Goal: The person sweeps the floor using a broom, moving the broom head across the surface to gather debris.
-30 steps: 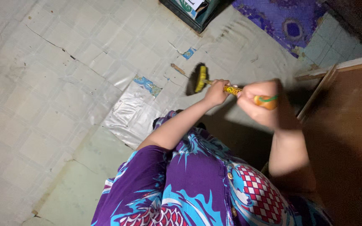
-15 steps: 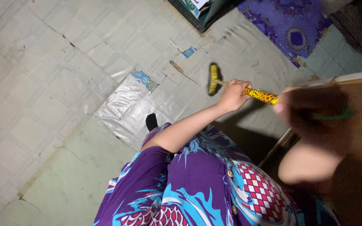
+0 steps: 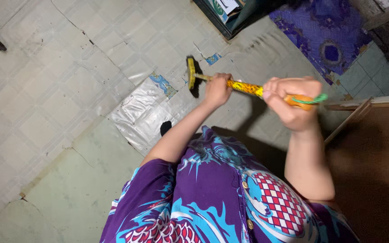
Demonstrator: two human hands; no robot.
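Note:
I hold a broom with a yellow patterned handle [image 3: 245,87] in both hands. My left hand [image 3: 217,88] grips the handle low, close to the yellow brush head [image 3: 191,73], which rests on the worn floor covering. Higher up, my right hand [image 3: 292,102] is closed around the orange end with its green loop [image 3: 315,99]. My purple and blue patterned dress [image 3: 212,198] fills the bottom of the view, with a dark foot [image 3: 165,128] just showing at its edge.
The pale floor covering [image 3: 64,90] is cracked and torn, with blue patches showing through. A dark box [image 3: 223,13] stands at the top. A purple patterned mat [image 3: 325,31] lies at top right. A brown wooden board [image 3: 374,153] fills the right side.
The brush head has swept left across the floor. My right hand has come back up and left, closer to my left hand, and is sharp again after its blur.

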